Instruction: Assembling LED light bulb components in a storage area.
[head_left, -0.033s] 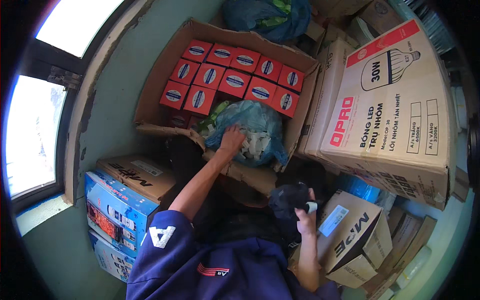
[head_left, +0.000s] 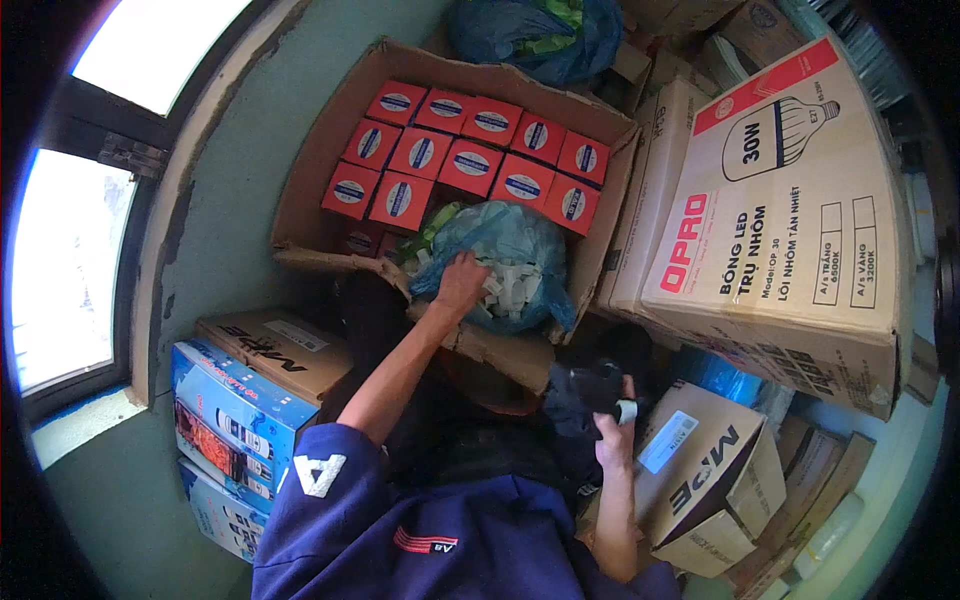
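Observation:
My left hand [head_left: 461, 287] rests with its fingers slightly apart on a thin blue plastic bag [head_left: 540, 238], touching the edge of the white plastic pieces [head_left: 512, 290] inside it; its fingertips are partly hidden. The bag sits in the near part of an open cardboard box [head_left: 300, 205], in front of rows of small red boxes [head_left: 421, 154]. Low at the right, my right hand [head_left: 614, 428] is closed on a dark black object [head_left: 583, 388] whose kind I cannot make out. A small white thing [head_left: 627, 411] shows by its thumb and fingers.
A large lamp carton [head_left: 760, 250] stands right of the open box. Below it is a smaller brown carton [head_left: 690, 470] with open flaps. Blue printed boxes [head_left: 235, 420] and another brown carton [head_left: 275, 345] stack at the left under the window. A second blue bag [head_left: 530, 35] lies behind.
The black object in my right hand has tilted and shifted slightly right and up. My left hand stays at the bag.

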